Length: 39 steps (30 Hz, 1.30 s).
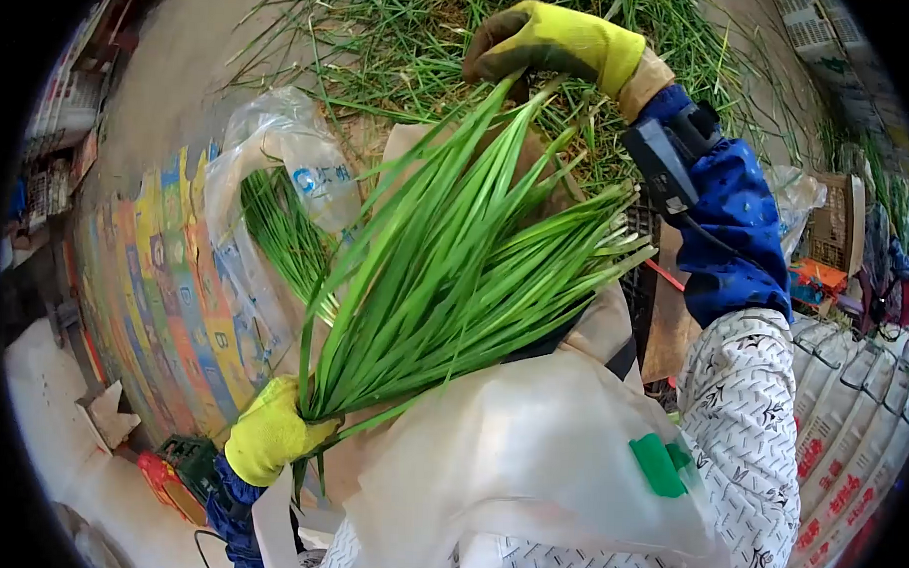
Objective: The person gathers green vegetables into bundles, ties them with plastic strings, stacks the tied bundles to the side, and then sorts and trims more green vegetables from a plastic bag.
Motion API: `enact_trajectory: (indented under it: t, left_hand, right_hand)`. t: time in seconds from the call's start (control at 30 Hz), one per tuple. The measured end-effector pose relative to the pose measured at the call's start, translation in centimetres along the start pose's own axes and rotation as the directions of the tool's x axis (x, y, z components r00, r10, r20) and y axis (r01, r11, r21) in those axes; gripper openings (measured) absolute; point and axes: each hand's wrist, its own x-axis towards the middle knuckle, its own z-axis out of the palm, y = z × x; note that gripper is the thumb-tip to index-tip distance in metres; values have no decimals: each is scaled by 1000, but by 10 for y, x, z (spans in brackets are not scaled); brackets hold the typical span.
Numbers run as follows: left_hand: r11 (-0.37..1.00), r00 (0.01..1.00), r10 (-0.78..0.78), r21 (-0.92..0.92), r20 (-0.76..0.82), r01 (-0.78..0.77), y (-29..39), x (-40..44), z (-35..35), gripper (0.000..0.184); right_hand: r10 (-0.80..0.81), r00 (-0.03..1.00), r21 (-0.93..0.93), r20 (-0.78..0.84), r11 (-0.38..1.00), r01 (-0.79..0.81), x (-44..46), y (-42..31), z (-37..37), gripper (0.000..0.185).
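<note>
My left hand [277,433], in a yellow glove, is closed round the leafy end of a bunch of long green leaves [425,273] at the lower left. At the top, my right hand [543,45], in a yellow glove with dark, soiled fingers, pinches the pale stem ends of some of these leaves. More stems of the bunch fan out to the right, their whitish ends loose. Below lies a translucent plastic sheet [519,447] with green tape, over my lap. The fingertips of my left hand are partly hidden by the leaves.
A clear plastic bag [232,196] with a smaller green bunch [284,233] lies to the left on a colourful patterned mat [164,294]. Loose green leaves [403,42] cover the floor ahead. White sacks [850,428] stand at the right; a dark crate [190,465] is at the lower left.
</note>
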Motion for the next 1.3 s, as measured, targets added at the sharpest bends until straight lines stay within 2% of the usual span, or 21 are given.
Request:
enact_trajectory:
  t: [0.07,0.17,0.23,0.3,0.33,0.37,0.43,0.47,0.5,0.53,0.57,0.63,0.7,0.77,0.83,1.0,1.1,1.17,1.23,1.27,1.3]
  left_hand:
    - [998,1000,26,-56,-6,-26,-11,4,6,48]
    - [986,999,2,-168,43,6,-19,11,10,61]
    - [961,991,-25,-270,128,59,-13,16,6,60]
    - [946,988,-39,-313,147,84,-15,20,9,58]
    - [938,987,-45,-333,157,96,-17,22,12,57]
    - [956,996,-28,-288,89,52,-31,23,21,57]
    - [981,999,21,-189,-45,-29,-64,28,39,57]
    - [926,993,-71,-364,99,103,-38,32,26,54]
    - [887,987,-78,-443,139,132,-32,37,26,54]
    - [841,980,-86,-514,177,167,-28,39,25,53]
    - [790,973,-96,-579,210,203,-25,40,23,52]
    - [749,964,-106,-619,244,238,-30,41,22,52]
    - [728,963,-86,-644,257,237,-40,45,23,54]
    - [730,948,-108,-623,299,280,-49,50,27,54]
    - [738,955,-149,-615,255,279,-38,46,26,50]
    - [676,940,-52,-681,337,282,-40,54,29,46]
    - [746,931,-54,-606,360,278,-35,60,27,42]
    - [773,944,-51,-586,325,243,-39,61,29,39]
    - [763,972,-47,-619,232,185,-50,58,38,37]
    - [751,963,-56,-624,265,215,-49,59,36,38]
    - [738,953,-65,-628,297,246,-45,61,34,39]
  right_hand:
    - [-3,999,94,39,996,-1,-11,-18,-7,36]
    - [-75,960,162,-270,979,122,-29,-23,-18,24]
    - [-306,660,-69,-686,930,360,-34,12,-53,26]
    - [261,284,287,-923,957,53,-71,16,-81,35]
    - [98,300,-50,-949,892,-449,-101,63,-109,38]
    - [-29,393,-355,-919,495,-793,-124,111,-135,41]
    - [169,752,-607,-637,492,-624,-117,42,-62,54]
    - [-283,820,-775,-498,569,-274,-111,69,-38,48]
    - [-155,883,-553,-443,822,-133,-98,66,-8,62]
    - [20,942,-315,-334,940,-131,-92,38,18,79]
    - [45,959,-345,-278,927,-144,-83,33,34,76]
    - [-183,944,-299,-275,949,97,-75,25,59,50]
    - [-11,970,-62,-243,998,-4,-69,20,56,37]
    - [-77,946,140,-316,982,127,-68,31,49,28]
    - [-178,889,64,-422,972,225,-65,32,48,26]
    - [18,849,171,-528,982,85,-83,23,26,37]
    - [146,658,263,-739,961,82,-107,12,2,31]
    - [300,382,363,-874,926,103,-123,47,-50,29]
    - [19,254,-64,-967,948,-313,-141,119,-99,30]
    - [-169,373,-363,-912,755,-546,-141,65,-54,32]
    - [-202,617,-597,-760,591,-542,-136,48,-29,31]
